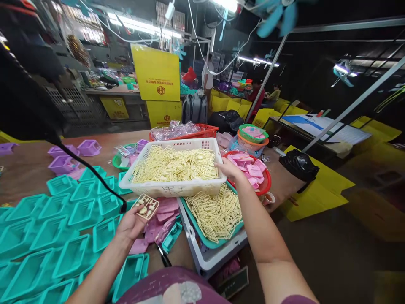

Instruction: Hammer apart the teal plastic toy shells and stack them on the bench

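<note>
Brown worktable (31, 169), teal trays (47, 236) on L; dim workshop, tube lights.

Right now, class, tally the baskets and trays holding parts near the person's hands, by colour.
White basket: 1
Red basket: 1
Teal tray: 1
Red tray: 1
Total: 4
</note>
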A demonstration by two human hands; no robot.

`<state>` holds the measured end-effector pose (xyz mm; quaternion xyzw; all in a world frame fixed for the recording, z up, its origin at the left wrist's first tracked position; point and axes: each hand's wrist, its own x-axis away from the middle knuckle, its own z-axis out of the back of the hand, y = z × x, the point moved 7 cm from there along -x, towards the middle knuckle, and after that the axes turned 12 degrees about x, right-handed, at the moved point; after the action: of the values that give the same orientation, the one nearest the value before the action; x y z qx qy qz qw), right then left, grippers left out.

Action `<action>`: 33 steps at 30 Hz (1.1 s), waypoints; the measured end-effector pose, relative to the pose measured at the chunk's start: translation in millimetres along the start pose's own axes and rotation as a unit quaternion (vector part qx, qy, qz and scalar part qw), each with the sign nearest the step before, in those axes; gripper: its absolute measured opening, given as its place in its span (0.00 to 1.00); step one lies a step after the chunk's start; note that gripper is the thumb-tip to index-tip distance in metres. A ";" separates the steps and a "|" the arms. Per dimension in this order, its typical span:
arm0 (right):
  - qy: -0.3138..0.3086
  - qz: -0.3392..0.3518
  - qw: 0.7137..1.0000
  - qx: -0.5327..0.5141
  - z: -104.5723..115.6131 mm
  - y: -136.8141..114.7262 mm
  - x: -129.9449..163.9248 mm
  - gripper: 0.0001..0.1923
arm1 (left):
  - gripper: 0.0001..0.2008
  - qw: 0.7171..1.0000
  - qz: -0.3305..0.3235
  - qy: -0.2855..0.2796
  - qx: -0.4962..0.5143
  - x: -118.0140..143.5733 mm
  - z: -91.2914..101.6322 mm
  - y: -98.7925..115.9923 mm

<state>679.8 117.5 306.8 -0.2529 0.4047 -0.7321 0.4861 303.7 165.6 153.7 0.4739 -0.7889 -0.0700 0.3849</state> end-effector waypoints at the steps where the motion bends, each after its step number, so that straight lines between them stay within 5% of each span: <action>1: -0.014 -0.001 1.000 0.000 -2.7 0.5 -7.1 0.10 | 0.23 1.000 -0.002 0.001 -0.002 -2.7 -0.4 1.3; 6: -0.032 -0.034 0.999 0.024 -1.8 7.7 -38.8 0.09 | 0.21 1.000 0.007 0.006 -0.004 -4.4 -14.6 1.8; 21: -0.028 -0.171 0.985 -0.009 48.6 12.3 -115.3 0.05 | 0.24 0.999 0.000 -0.038 0.007 26.7 -48.2 -18.3; 28: 0.026 -0.191 0.974 -0.116 59.4 44.8 -99.3 0.10 | 0.24 0.999 0.017 -0.050 -0.003 33.3 -75.3 -15.4; 33: 0.154 -0.155 0.965 -0.143 45.8 79.0 -50.3 0.15 | 0.23 0.996 0.063 -0.069 -0.005 38.2 -90.1 -22.8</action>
<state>774.9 132.0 266.6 -0.2638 0.5314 -0.7629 0.2570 370.5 145.6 226.1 0.4152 -0.8415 -0.0821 0.3358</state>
